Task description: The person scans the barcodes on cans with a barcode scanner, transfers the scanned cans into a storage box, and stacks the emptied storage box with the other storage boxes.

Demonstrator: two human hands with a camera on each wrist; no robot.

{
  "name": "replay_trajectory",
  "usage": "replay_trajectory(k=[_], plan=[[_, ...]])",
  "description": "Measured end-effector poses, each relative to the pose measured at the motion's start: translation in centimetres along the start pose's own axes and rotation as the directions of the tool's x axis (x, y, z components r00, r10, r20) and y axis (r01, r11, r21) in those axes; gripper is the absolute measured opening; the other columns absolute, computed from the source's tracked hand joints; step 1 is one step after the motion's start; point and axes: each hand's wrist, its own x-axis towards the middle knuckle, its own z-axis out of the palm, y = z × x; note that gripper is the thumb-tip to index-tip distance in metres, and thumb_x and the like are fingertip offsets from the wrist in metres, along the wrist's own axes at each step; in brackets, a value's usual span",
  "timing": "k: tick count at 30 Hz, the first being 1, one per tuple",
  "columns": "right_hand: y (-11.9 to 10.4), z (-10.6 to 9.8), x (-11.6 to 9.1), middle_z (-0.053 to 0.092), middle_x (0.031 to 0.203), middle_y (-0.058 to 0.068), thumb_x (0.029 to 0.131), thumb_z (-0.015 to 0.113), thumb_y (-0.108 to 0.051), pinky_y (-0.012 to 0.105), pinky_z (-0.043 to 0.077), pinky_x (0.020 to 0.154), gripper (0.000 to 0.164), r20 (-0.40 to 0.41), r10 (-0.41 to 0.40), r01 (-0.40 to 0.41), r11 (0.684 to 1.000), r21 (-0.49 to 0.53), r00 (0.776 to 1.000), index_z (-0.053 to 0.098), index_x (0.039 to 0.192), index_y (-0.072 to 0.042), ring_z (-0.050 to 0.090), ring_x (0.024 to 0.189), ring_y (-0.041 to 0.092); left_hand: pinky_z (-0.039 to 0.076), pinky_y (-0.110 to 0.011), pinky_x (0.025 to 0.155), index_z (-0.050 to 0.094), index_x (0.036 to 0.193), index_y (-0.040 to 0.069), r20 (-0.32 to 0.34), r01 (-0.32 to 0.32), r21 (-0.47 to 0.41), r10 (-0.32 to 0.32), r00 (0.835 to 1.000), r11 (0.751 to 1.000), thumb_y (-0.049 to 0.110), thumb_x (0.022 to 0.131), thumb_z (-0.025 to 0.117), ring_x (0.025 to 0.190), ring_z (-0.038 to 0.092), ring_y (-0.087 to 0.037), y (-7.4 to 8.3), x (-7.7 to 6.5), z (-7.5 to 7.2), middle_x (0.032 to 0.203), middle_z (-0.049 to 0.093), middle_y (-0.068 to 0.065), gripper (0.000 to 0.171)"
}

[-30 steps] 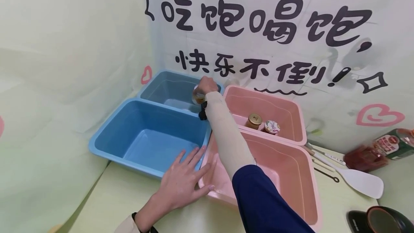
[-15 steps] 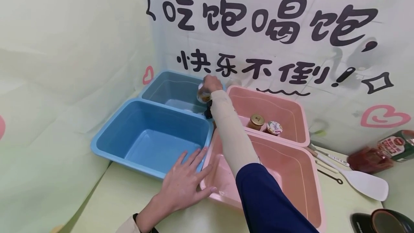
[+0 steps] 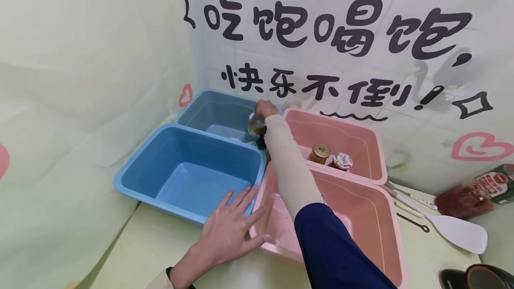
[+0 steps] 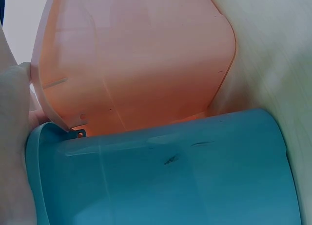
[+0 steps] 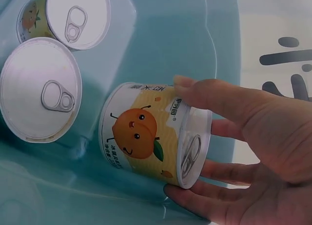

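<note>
My right hand (image 3: 266, 109) reaches into the back blue bin (image 3: 214, 105). In the right wrist view its thumb and fingers hold a can (image 5: 146, 132) around its lidded end. The can has a yellow and white label with a cartoon orange fruit, and it is tilted. Two more pull-tab cans stand in that bin, a nearer can (image 5: 34, 96) and a can partly cut off (image 5: 80, 20). My left hand (image 3: 226, 231) rests with spread fingers over the meeting rims of the front blue bin (image 3: 160, 155) and the front pink bin (image 3: 363, 217).
Two lidded jars, one with a gold lid (image 3: 321, 150) and one with a patterned lid (image 3: 342, 160), stand in the back pink bin (image 3: 349, 135). To the right lie a white spatula (image 3: 459, 233) and other utensils, beside a red jar (image 3: 463, 200). A dark cup (image 3: 487, 278) is at lower right.
My right hand has moved slightly right with the can, nearer the back blue bin's right side. The left hand stays on the rims. The head view has shifted a little.
</note>
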Motion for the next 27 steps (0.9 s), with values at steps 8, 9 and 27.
replay_trajectory(k=[8, 9, 27], plan=[[0.1, 0.2, -0.2, 0.069, 0.102, 0.011, 0.081, 0.081, -0.016, 0.037, 0.055, 0.081, 0.027, -0.004, -0.002, 0.002, 1.000, 0.008, 1.000, 0.067, 0.102, -0.007, 0.064, 0.091, 0.025, 0.040, -0.057, 0.112, 0.046, 0.150, 0.036, 0.014, 0.002, -0.002, -0.002, 1.000, 1.000, 0.075, 0.094, 0.032, 0.143, 0.045, -0.027, 0.1, -0.1, 0.1, 0.162, 0.035, -0.006, 0.069], [0.1, 0.2, -0.2, 0.068, 0.102, 0.011, 0.081, 0.081, -0.016, 0.037, 0.055, 0.081, 0.027, -0.004, -0.005, 0.005, 1.000, 0.005, 1.000, 0.067, 0.102, -0.007, 0.063, 0.091, 0.025, 0.040, -0.057, 0.112, 0.046, 0.149, 0.036, 0.016, 0.002, 0.000, -0.002, 1.000, 1.000, 0.075, 0.094, 0.031, 0.142, 0.045, -0.027, 0.1, -0.1, 0.1, 0.162, 0.035, -0.006, 0.069], [1.0, 0.5, 1.1, 0.068, 0.105, 0.010, 0.077, 0.084, -0.013, 0.039, 0.058, 0.081, 0.032, 0.064, 0.013, -0.017, 0.997, 0.073, 0.998, 0.069, 0.105, -0.010, 0.066, 0.096, 0.027, 0.041, -0.056, 0.111, 0.052, 0.145, 0.037, 0.008, -0.003, 0.011, 0.003, 1.000, 1.000, 0.075, 0.095, 0.029, 0.141, 0.047, -0.027, 0.2, -0.1, -0.1, 0.162, 0.037, -0.005, 0.068]])
